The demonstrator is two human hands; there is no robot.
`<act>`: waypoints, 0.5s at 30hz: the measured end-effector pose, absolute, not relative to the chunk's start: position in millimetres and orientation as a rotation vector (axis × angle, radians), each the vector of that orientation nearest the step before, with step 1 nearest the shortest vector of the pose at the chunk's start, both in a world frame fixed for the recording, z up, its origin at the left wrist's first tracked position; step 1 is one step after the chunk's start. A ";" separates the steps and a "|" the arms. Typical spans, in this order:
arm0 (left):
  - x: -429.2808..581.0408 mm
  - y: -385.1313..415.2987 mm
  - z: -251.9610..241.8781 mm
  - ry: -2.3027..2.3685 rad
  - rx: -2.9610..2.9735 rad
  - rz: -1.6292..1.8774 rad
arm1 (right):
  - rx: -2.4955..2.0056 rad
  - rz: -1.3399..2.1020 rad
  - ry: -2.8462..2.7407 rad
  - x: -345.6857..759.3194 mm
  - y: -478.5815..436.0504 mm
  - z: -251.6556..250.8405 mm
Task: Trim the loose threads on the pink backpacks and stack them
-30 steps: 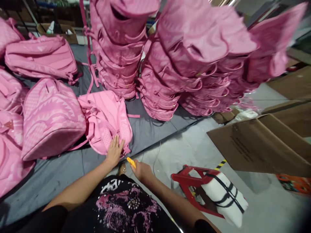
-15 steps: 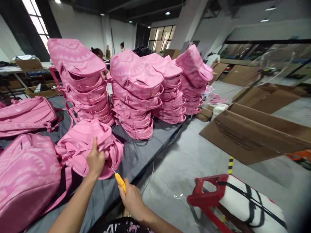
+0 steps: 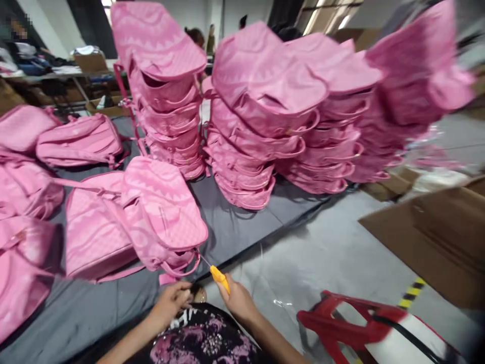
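My right hand [image 3: 238, 299] is closed around a yellow-handled tool [image 3: 220, 278] with a thin metal tip; its exact kind is unclear. The tip points at the loop handle of a pink backpack [image 3: 166, 207]. This backpack lies near the table edge, leaning on another pink backpack [image 3: 96, 227] to its left. Just below it, close to my body, is my left hand [image 3: 172, 301], its fingers curled and pinched together. Whether anything small is between those fingertips I cannot make out.
Tall stacks of pink backpacks [image 3: 261, 116] line the far side of the grey-covered table [image 3: 242, 227]. More backpacks [image 3: 22, 187] lie at the left. On the floor to the right are a cardboard box [image 3: 428, 237] and a red-framed object [image 3: 341, 318]. People are in the background.
My left hand has come off the backpack and drawn back toward my body. The backpack now lies flatter, its patterned front showing. The tool stays in my right hand; the view has turned left and downward.
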State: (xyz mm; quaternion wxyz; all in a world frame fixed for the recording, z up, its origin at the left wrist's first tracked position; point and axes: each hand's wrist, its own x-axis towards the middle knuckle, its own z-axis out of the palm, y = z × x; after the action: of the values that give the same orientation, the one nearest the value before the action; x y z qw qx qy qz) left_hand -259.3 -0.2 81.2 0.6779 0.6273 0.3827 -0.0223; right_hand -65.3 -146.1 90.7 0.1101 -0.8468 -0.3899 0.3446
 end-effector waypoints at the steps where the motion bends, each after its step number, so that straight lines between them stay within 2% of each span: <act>1: -255.2 -0.6 95.6 0.858 1.564 0.025 | -2.482 1.027 -1.149 -65.9 -143.4 87.4; 5: -207.5 43.2 138.4 0.680 2.188 0.403 | -2.425 1.006 -1.138 -70.1 -137.7 76.2; 10: -142.3 111.9 154.2 0.782 1.996 0.517 | -2.210 0.912 -0.937 -70.7 -144.5 65.2; 12: -132.9 124.6 182.3 0.822 2.001 0.581 | -2.079 0.874 -0.847 -72.5 -148.3 65.0; 15: -132.4 126.7 249.8 0.853 2.108 0.710 | -1.885 0.793 -0.798 -74.4 -149.9 72.6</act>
State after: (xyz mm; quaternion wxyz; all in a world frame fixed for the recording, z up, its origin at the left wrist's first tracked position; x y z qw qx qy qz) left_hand -132.4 126.7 249.8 0.3706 0.8218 0.3327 0.2768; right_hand -74.4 -149.9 72.6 0.4560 -0.7642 -0.3235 0.3215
